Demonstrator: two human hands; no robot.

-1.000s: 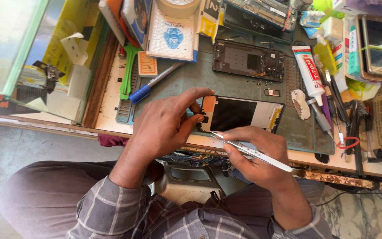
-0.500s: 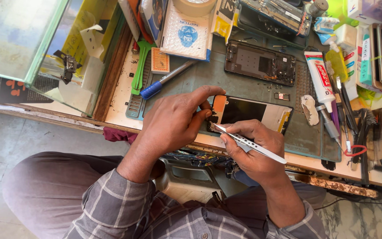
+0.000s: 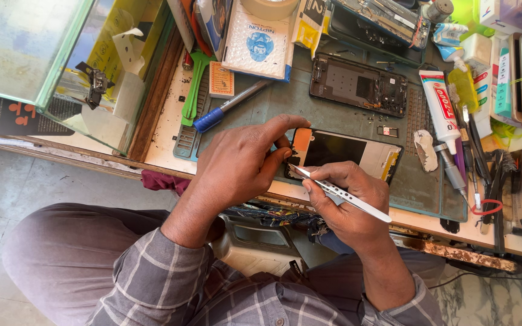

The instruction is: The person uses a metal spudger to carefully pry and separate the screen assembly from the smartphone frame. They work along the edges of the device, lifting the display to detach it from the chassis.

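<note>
A phone screen panel (image 3: 348, 151) lies face down on the grey-green work mat (image 3: 285, 102) near the bench's front edge. My left hand (image 3: 243, 163) pinches the panel's left end between thumb and fingers. My right hand (image 3: 348, 202) holds silver tweezers (image 3: 339, 193), their tip touching the panel's left end beside my left fingertips. An opened phone body (image 3: 357, 84) with bare circuit parts lies farther back on the mat.
A blue-capped pen (image 3: 228, 107), a green pry tool (image 3: 193, 84) and a small orange box (image 3: 220, 79) lie left of the mat. Tubes, brushes and pliers (image 3: 460, 139) crowd the right side. A glass case (image 3: 43, 60) stands at the far left. A tape roll (image 3: 270, 7) sits at the back.
The view has shifted slightly. Both hands stay at the panel's left end, with the tweezers' tip still working at the same spot.
</note>
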